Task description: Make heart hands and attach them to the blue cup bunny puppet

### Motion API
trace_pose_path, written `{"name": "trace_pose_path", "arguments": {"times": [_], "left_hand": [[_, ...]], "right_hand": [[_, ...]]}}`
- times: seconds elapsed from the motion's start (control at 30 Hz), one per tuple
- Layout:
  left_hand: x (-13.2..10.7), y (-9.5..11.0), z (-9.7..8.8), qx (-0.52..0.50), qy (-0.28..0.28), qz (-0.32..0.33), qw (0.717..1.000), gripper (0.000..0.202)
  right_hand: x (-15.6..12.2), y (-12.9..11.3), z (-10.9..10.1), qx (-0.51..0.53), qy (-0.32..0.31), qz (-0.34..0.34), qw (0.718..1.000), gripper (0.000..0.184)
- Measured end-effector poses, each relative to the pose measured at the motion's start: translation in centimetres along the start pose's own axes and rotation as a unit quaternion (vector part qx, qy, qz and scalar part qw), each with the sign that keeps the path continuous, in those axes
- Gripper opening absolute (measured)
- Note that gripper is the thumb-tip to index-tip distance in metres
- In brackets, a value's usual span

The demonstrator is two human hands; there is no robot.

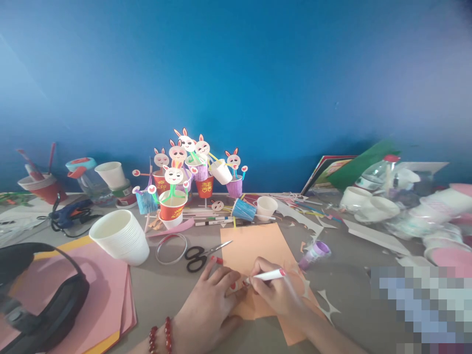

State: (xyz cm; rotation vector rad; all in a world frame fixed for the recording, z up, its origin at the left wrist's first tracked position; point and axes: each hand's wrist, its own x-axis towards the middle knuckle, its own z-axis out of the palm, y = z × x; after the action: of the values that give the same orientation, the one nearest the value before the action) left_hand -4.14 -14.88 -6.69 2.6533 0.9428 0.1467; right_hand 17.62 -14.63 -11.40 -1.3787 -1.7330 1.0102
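Observation:
My right hand [275,290] grips a white marker [269,275] with a red end, its tip down at a small white paper cutout [233,285] with red colouring. My left hand [214,297] lies flat with fingers extended over the lower left of the orange paper [254,246], fingertips beside the cutout. A small red cap [217,259] shows by the left fingertips. Just beyond lie black-handled scissors [197,258], blades apart, and a roll of clear tape [171,249]. Part of the cutout is hidden by my fingers.
Paper cup figures with rabbit faces [173,174] stand along the blue wall. To the left are stacked white cups [120,236], pink paper [106,290] and headphones [62,309]. A purple cup [317,250], paper scraps [327,306] and bagged cups [438,211] lie right.

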Motion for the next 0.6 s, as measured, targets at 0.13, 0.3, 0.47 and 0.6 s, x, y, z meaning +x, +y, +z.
{"name": "trace_pose_path", "arguments": {"times": [0.13, 0.3, 0.47, 0.6], "left_hand": [[-0.01, -0.02, 0.19, 0.005, 0.002, 0.000, 1.000, 0.044], [-0.02, -0.02, 0.19, 0.005, 0.000, 0.000, 1.000, 0.045], [0.04, 0.08, -0.07, 0.006, -0.007, -0.003, 1.000, 0.045], [0.11, 0.09, -0.12, 0.006, -0.011, -0.002, 1.000, 0.046]], "right_hand": [[0.20, -0.01, 0.04, 0.003, -0.004, 0.007, 1.000, 0.019], [0.22, 0.09, 0.12, 0.012, -0.002, 0.003, 1.000, 0.020], [0.16, 0.11, 0.10, 0.018, 0.004, 0.000, 1.000, 0.017], [0.18, -0.01, 0.08, 0.014, 0.006, 0.002, 1.000, 0.018]]}}
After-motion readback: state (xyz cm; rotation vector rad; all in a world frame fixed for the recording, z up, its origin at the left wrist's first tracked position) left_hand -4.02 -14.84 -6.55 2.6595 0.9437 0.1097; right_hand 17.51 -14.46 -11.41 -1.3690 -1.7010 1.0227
